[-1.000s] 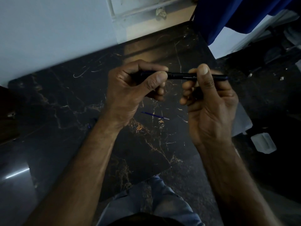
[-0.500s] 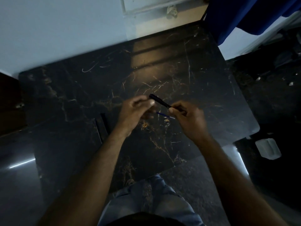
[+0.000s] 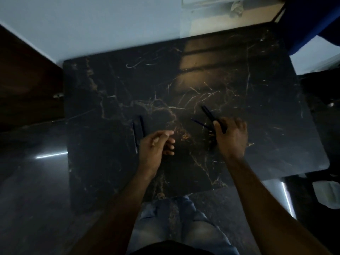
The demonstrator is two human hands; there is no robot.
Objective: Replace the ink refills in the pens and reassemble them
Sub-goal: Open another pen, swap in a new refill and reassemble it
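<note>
the dark marble table [image 3: 239, 80] is taking up most of the view, and both forearms are reaching in over its near edge. the right hand [image 3: 232, 138] is sitting right of centre, its thumb and fingers clenching round the lower end of a black pen [image 3: 208, 113]. the left hand [image 3: 154, 146] is hovering left of centre, well apart from the right. its fingers are hanging loosely curled and, as far as the dim light is showing, grasping nothing. the pen's long axis is running diagonally from the grip up and to the left, so its free end is pointing away from the person; whether that end is touching the table is not showing. the blue refill [image 3: 199, 123] is lying flat on the table just left of the right thumb, slanting the same way as the pen but at a shallower angle, its near end almost meeting the pen at the grip. it is sitting between the two hands but much nearer the right one, so the idle left hand is probably the one needing to cross over for it. two dark pen parts [image 3: 141, 126] are lying side by side just beside the left hand.
</note>
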